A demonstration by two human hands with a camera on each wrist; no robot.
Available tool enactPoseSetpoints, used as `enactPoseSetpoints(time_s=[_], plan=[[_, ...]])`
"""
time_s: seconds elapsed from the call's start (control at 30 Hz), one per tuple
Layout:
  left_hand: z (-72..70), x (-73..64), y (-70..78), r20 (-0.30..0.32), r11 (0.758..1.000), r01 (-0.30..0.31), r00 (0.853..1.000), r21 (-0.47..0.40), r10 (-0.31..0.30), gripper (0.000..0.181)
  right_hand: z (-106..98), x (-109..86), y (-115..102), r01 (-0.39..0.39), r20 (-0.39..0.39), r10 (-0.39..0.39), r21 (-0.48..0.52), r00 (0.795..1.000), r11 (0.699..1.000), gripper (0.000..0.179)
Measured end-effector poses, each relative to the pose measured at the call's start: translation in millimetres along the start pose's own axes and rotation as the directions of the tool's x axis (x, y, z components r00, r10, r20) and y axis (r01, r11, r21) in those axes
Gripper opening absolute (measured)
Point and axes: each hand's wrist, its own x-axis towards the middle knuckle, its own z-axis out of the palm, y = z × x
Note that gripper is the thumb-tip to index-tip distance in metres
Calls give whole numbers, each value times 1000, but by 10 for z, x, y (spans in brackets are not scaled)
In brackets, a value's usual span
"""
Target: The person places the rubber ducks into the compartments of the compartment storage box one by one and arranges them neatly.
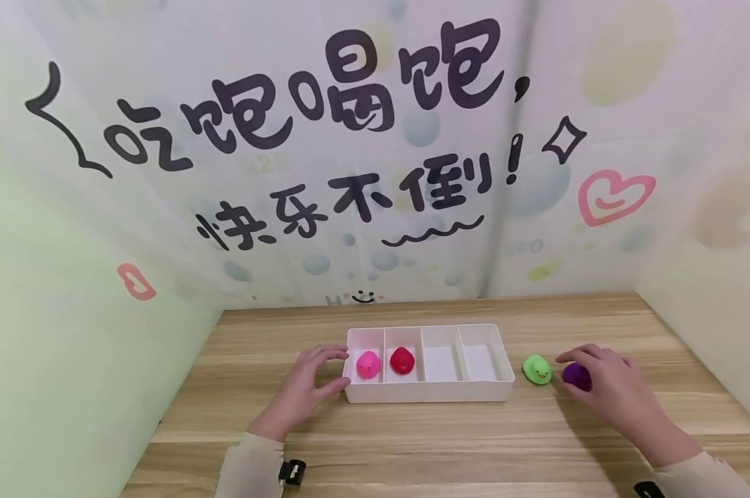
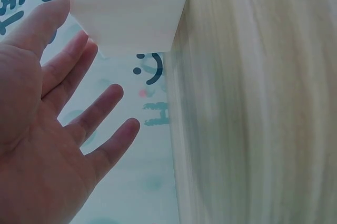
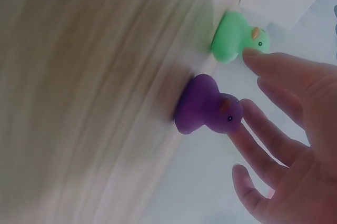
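Note:
In the head view, a white box (image 1: 430, 393) with several compartments stands on the table. My left hand (image 1: 303, 391) is at its left end, thumb near the front corner and fingertips at the back one. The left wrist view shows these fingers (image 2: 102, 113) spread and mostly straight beside the end wall. My right hand (image 1: 617, 387) reaches over a purple rubber duck (image 1: 576, 375). In the right wrist view, fingertips are right at the head of the purple duck (image 3: 200, 105), while the thumb overlaps the green rubber duck (image 3: 229, 37). Nothing is gripped there.
A pink duck (image 1: 368, 365) sits in the leftmost compartment and a red duck (image 1: 402, 360) in the one beside it. The green duck lies between the box and the purple one. A printed wall hanging (image 1: 350, 277) rises behind the wooden table (image 1: 375, 449), with panels at both sides.

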Motion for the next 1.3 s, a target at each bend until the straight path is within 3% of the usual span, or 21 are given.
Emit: enactPoseSetpoints(time_s=[0.47,1.3], plan=[[5,-1,-22,-9,1000,-10,1000,-6,10,41,-60,-45,139,-46,121,52,-56,991,997,38],[3,-2,5,-13,1000,-8,1000,-12,8,41,-73,-67,179,-38,94,42,-43,995,998,36]])
